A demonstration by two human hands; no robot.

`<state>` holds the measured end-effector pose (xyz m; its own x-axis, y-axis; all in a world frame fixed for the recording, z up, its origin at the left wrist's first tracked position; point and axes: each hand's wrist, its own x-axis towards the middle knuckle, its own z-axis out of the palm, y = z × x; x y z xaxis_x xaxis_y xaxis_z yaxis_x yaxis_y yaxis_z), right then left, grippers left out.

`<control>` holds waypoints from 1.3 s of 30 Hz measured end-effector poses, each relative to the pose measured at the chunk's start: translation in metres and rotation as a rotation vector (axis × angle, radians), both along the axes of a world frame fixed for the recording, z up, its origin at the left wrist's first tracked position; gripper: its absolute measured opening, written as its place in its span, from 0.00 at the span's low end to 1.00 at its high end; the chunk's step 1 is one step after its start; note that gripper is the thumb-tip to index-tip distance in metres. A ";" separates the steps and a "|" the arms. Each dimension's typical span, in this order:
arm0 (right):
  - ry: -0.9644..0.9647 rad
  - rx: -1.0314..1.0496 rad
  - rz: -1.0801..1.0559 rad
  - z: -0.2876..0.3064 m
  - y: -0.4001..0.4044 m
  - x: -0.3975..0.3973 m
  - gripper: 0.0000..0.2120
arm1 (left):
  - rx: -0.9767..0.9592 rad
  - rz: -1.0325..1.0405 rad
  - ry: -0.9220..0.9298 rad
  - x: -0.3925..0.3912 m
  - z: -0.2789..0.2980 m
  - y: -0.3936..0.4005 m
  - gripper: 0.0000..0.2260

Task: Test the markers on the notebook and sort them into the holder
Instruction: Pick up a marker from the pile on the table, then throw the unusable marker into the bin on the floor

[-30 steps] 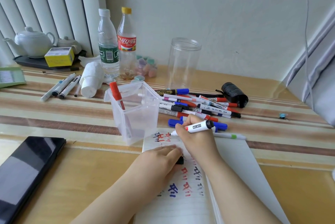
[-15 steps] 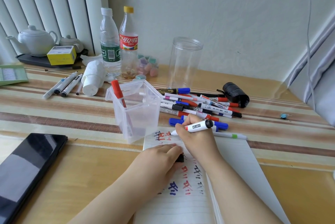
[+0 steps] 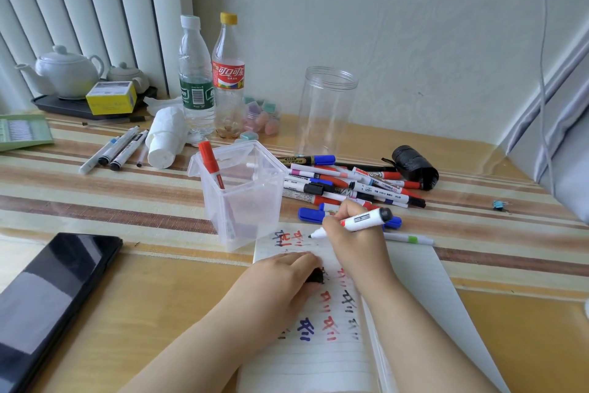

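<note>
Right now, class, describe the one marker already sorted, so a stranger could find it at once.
Find the clear square holder beyond the notebook. One marker leans in its left corner, red cap up. It alone stands in the holder; the rest lie flat on the table.

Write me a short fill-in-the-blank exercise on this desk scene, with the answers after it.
1. The right hand holds a marker with its tip on the ____.
2. The clear holder has one marker in it, coloured ____.
3. The left hand grips the marker's black ____.
4. The phone lies to the ____ of the holder.

Answers: notebook; red; cap; left
</note>
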<state>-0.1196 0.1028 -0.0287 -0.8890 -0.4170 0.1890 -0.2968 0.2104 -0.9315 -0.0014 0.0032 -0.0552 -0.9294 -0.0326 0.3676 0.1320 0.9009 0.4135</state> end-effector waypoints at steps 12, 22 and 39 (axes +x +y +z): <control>-0.054 -0.116 0.149 0.058 0.018 0.014 0.18 | 0.710 0.128 -0.118 0.010 0.063 -0.006 0.02; -0.001 -0.119 0.167 0.080 0.041 0.039 0.13 | 0.618 0.085 -0.061 0.034 0.089 0.017 0.07; -0.254 -0.363 0.342 0.067 0.024 0.078 0.20 | 0.474 0.091 0.034 0.062 0.092 0.020 0.09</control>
